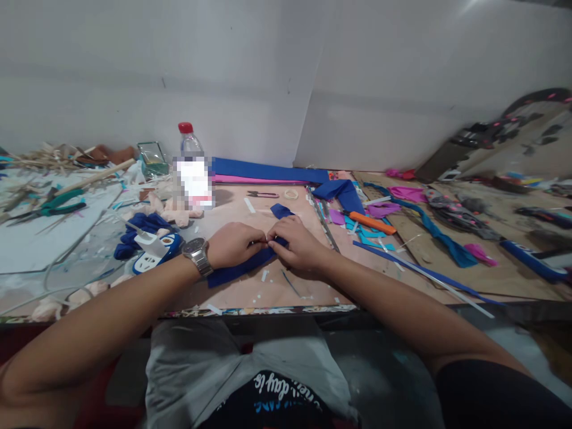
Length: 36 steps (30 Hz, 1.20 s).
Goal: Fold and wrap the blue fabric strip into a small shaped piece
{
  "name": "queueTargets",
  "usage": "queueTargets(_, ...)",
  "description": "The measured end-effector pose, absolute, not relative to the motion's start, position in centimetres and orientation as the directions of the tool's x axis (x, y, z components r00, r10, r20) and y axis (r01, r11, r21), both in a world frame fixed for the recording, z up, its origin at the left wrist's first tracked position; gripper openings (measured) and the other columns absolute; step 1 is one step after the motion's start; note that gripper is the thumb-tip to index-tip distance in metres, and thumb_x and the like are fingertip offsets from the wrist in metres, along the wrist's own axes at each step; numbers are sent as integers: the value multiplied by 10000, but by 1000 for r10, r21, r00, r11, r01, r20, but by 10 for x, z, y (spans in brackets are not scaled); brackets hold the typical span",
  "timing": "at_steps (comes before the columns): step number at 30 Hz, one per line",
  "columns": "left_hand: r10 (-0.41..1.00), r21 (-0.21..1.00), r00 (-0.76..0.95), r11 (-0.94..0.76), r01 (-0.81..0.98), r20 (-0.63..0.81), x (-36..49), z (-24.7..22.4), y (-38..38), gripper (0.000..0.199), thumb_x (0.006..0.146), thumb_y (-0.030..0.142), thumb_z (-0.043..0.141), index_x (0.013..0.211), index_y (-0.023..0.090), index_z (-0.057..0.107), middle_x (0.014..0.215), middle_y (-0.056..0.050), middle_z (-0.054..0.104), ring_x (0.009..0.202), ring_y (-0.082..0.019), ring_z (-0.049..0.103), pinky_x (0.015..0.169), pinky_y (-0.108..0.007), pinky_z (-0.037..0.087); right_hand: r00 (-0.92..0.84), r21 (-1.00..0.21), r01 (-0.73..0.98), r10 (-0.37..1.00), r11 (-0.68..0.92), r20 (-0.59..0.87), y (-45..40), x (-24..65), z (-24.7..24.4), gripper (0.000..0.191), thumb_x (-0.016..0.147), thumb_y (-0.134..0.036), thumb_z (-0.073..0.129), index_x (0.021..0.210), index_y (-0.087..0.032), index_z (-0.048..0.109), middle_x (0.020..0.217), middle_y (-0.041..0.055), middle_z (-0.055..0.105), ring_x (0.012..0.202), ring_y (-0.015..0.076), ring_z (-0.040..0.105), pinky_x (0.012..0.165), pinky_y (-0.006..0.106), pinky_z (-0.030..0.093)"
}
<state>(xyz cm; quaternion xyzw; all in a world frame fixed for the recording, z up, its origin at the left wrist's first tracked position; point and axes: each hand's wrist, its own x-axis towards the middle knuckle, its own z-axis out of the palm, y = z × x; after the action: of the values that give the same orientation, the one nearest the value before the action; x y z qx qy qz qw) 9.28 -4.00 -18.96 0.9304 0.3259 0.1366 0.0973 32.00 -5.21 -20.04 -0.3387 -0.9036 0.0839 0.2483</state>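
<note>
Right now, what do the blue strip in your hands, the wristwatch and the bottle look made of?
Blue strip: matte and soft, probably foam sheet or felt; it folds without creasing under both hands, left hand and right hand. Wristwatch: silvery links with a shine, likely metal. Bottle: clear walls and a red cap, seemingly plastic.

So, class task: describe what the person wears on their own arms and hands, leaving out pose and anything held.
Both forearms are bare, with no sleeves reaching them and no gloves. The left hand has a silver metal wristwatch with a dark round dial and link band at the wrist. The right hand and its wrist carry nothing; no rings can be made out.
</note>
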Motion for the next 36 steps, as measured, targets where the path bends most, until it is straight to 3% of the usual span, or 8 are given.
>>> queueTargets(5,663,317,715,-743,590,223,93,-189,-41,283,1001,364,527,970,208,761,896,-56,794,768,-199,686,691,-298,393,-626,-317,573,653,756,426,-51,320,-202,93,962,-233,544,962,-196,629,994,91,713,980,264,580,921,438,379)
queueTargets(12,674,244,712,-737,631,195,92,-193,-38,283,993,355,523,991,227,775,912,-55,800,770,-200,688,676,-301,380,-630,-313,577,655,755,417,-50,322,-202,67,937,-254,619,934,-208,668,940,67,735,986,263,590,937,446,373)
queueTargets(31,705,321,680,-703,635,199,92,-191,-40,275,969,324,529,892,195,759,832,-72,777,715,-197,659,662,-303,368,-601,-316,602,676,733,425,-49,322,-203,72,922,-262,650,940,-212,697,935,52,759,975,259,614,944,453,352)
queueTargets(36,693,397,697,-701,592,184,92,-191,-39,294,984,354,527,899,186,754,817,-54,770,692,-172,646,664,-290,376,-623,-302,584,655,753,428,-49,322,-203,96,950,-273,645,948,-212,718,943,45,783,959,245,629,947,448,342)
